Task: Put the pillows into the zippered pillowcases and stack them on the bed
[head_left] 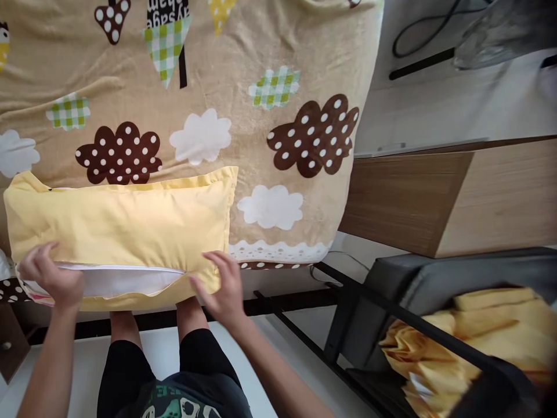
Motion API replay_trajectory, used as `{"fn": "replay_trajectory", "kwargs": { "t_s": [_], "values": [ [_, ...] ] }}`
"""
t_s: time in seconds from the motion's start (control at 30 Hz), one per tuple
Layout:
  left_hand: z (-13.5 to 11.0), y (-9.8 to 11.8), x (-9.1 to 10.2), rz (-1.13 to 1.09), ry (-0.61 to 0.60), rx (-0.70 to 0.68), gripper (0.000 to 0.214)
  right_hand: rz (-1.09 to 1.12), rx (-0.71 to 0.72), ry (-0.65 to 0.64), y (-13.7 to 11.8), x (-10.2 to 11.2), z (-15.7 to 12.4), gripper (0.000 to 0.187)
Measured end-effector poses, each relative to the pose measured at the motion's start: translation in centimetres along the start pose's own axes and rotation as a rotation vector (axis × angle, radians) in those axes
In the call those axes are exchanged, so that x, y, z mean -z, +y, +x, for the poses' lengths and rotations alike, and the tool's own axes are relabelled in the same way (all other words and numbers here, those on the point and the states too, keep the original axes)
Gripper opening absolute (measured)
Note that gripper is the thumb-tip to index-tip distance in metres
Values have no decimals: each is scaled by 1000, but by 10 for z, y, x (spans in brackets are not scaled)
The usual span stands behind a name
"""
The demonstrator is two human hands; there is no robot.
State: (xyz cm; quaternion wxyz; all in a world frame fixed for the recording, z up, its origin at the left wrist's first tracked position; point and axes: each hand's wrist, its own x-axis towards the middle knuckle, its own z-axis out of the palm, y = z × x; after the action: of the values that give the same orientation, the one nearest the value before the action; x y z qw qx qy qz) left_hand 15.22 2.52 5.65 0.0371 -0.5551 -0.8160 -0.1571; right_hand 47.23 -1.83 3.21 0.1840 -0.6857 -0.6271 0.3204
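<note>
A yellow pillowcase (126, 223) lies at the near edge of the bed, a pillow filling it out. Along its near side the zippered opening gapes, and the white pillow (126, 283) shows inside. My left hand (54, 276) is at the left end of this opening, its fingers curled on the pillowcase; the fingertips are partly hidden. At the right end, my right hand (224, 287) rests by the pillowcase corner with thumb and fingers spread apart.
Beneath the pillowcase spreads a beige blanket (243, 151) with cloud prints. To the right are a wooden cabinet (404, 197) and a dark grey chair (391, 313) with black frame bars. Crumpled yellow fabric (483, 337) lies on the chair. A cable (418, 23) hangs at upper right.
</note>
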Motion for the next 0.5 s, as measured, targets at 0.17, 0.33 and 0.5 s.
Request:
{"fn": "replay_trajectory", "kwargs": {
  "t_s": [0.17, 0.33, 0.5],
  "values": [
    [-46, 36, 9, -185, -30, 68, 23, -239, 200, 73, -50, -49, 39, 56],
    [-45, 78, -11, -406, -452, -210, 24, -186, 210, 137, -46, -28, 80, 52],
    [-27, 150, -84, -502, -1036, -435, 43, -142, 214, 190, -62, 23, 105, 38]
  ]
}}
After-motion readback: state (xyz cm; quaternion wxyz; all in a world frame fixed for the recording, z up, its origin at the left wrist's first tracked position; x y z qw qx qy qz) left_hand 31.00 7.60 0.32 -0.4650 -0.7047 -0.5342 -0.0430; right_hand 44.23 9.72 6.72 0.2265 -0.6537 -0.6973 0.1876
